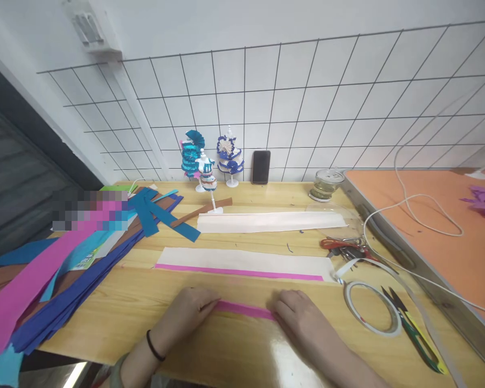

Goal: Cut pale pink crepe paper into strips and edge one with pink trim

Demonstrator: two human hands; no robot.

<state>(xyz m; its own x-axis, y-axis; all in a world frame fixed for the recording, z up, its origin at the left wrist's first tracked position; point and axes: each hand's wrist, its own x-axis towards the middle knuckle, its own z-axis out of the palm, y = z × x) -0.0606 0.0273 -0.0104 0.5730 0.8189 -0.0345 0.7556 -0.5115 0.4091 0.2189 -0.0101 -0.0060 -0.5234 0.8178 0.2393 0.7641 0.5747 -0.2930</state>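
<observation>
My left hand [194, 307], with a black band around the wrist, pinches the left end of a narrow pink paper strip [246, 309]. At the strip's other end, the fingers of my right hand [294, 311] are closed on it. The strip is held nearly level between them, close to the table's front; both its ends are hidden by fingers. Just beyond lies a long white paper strip [242, 261] with a pink band [238, 271] along its near edge. A second white strip [270, 221] lies farther back, parallel to it.
Right of my hands are a tape roll [348, 299], green-and-yellow scissors [418, 342] and red-handled tools [339, 245]. Coloured paper strips [81, 285] pile up at left. Small decorated dress forms [208, 175], a phone [261, 167] and a lidded jar [325, 186] stand behind. A white cable [412, 280] crosses the right.
</observation>
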